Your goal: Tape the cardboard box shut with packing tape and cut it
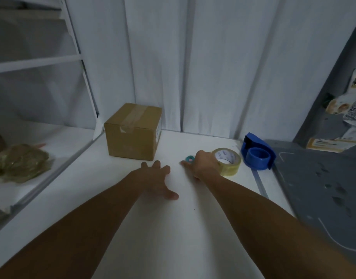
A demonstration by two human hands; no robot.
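Cardboard box (133, 131) taped; left hand (156, 181) spread flat, right hand (203, 166) grasping tape roll (228, 161), print unreadable

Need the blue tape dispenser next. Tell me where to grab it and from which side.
Grip the blue tape dispenser across its two flat side plates, over the round hub, coming down from above with the right hand. It stands upright on the table, right of the tape roll, so its top and near side look unobstructed. Probably avoid the far raised end; that looks like the cutter.

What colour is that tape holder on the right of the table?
Blue; the tape holder shows clearly in the head view.
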